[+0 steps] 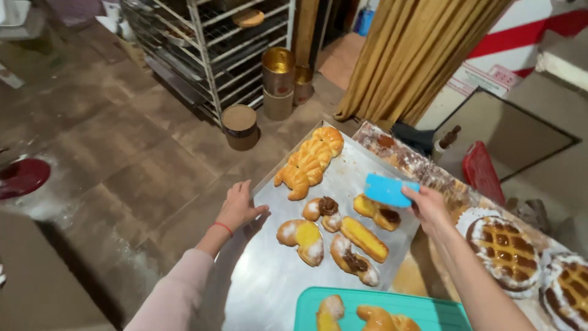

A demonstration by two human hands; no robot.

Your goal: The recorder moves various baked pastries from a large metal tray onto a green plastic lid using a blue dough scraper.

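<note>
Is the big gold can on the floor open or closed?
Open. The gold can stands upright with no lid, and its shiny inside shows from above.

Warm, even indoor light with a soft, slightly smeared picture

The metal tray (269, 270) gives back a pale, dull sheen rather than hard glare, and a faint shadow lies on it under the left hand (237, 207). Left of the tray the floor darkens toward the frame's corner. Far above the tray, the wire rack (208, 43) leans and bows from wide-lens distortion; fine detail is soft everywhere.
</note>
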